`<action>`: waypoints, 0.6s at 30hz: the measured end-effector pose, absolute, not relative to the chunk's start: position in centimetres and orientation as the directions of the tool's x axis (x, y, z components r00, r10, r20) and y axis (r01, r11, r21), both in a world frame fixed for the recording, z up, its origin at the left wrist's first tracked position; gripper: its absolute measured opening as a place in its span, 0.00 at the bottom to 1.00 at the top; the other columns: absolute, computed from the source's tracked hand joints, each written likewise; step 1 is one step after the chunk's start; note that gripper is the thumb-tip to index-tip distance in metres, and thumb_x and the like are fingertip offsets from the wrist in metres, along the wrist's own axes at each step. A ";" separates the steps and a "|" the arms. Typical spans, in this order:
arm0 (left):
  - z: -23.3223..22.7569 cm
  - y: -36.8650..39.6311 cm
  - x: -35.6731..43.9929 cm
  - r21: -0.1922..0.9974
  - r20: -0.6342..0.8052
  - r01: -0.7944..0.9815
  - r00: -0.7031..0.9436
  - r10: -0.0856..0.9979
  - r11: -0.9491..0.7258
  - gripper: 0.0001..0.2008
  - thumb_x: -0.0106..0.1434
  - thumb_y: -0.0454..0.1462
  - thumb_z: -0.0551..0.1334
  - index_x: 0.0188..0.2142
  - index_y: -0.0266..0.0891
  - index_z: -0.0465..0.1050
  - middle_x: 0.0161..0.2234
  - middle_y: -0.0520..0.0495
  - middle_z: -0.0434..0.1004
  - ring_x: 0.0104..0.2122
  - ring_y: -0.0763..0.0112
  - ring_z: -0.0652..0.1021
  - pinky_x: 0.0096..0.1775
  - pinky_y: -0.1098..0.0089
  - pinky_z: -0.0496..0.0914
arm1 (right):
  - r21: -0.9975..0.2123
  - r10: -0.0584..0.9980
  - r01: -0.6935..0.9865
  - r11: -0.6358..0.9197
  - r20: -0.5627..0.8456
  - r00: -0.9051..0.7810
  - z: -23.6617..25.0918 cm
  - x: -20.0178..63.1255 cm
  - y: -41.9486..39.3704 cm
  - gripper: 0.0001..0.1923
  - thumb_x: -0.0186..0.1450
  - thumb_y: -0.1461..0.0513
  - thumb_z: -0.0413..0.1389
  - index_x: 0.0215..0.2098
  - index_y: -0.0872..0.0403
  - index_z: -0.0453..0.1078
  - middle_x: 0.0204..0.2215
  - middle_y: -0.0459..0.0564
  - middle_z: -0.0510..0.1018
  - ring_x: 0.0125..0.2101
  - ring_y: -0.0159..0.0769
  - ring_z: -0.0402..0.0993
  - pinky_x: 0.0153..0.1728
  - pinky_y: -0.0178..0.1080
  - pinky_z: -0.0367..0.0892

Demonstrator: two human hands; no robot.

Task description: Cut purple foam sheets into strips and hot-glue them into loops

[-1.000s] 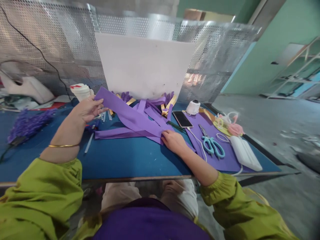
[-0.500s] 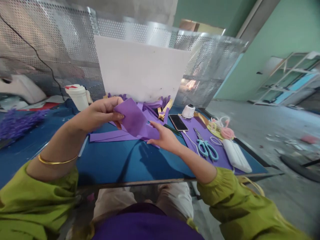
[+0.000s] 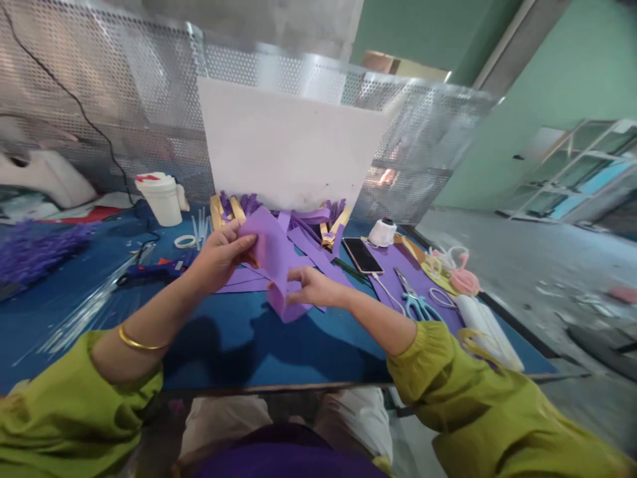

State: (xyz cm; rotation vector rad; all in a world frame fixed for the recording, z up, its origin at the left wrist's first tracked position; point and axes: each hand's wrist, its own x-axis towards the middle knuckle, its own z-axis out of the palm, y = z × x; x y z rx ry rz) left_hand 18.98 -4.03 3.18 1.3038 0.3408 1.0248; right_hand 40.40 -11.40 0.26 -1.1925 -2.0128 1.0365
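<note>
Perforated silver sheeting (image 3: 124,99) and a white upright panel (image 3: 293,139) back the blue table (image 3: 343,362) I sit at. My left hand (image 3: 213,262) pinches a broad purple bendable sheet (image 3: 271,249) between thumb and fingers at its left edge; my right hand (image 3: 318,289) grips its lower right part, fingers curled narrow around it. It hangs curved just above the table, so I judge it light, soft and easily creased, best held lightly by its edges. Close behind lie loose purple flat strips (image 3: 313,245), which might catch on it. Left of them sits a blue glue gun (image 3: 156,269), with a white lidded cup (image 3: 164,202) beyond. On my right are a black-screened phone (image 3: 363,255), its white cable (image 3: 391,292), and teal-handled scissors (image 3: 421,307), all clear of the sheet.
</note>
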 end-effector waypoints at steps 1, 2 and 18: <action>2.8 -4.1 19.3 0.898 0.302 -0.437 0.529 0.793 -0.050 0.21 0.52 0.42 0.74 0.40 0.37 0.70 0.22 0.54 0.77 0.18 0.74 0.76 0.22 0.77 0.72 | -0.870 0.889 0.412 0.273 0.064 -0.454 0.1 40.1 -11.1 0.23 0.52 0.56 0.70 0.45 0.55 0.78 0.37 0.48 0.81 0.41 0.41 0.76 0.45 0.40 0.69; 2.5 -4.1 19.6 0.894 0.278 -0.447 0.511 0.813 -0.024 0.20 0.53 0.42 0.74 0.39 0.37 0.70 0.22 0.54 0.77 0.18 0.74 0.77 0.21 0.77 0.72 | -0.900 0.882 0.366 0.238 0.042 -0.469 0.1 39.9 -10.8 0.24 0.51 0.56 0.71 0.45 0.55 0.78 0.35 0.47 0.80 0.38 0.39 0.75 0.42 0.39 0.69; -0.6 -0.5 20.1 0.981 -0.030 -0.194 -0.016 0.999 0.027 0.10 0.71 0.39 0.52 0.45 0.36 0.67 0.46 0.40 0.79 0.33 0.73 0.82 0.28 0.75 0.73 | -0.989 0.987 0.110 -0.101 -0.086 0.135 5.3 43.0 -3.1 0.12 0.56 0.62 0.69 0.26 0.60 0.72 0.20 0.48 0.75 0.20 0.30 0.71 0.21 0.33 0.66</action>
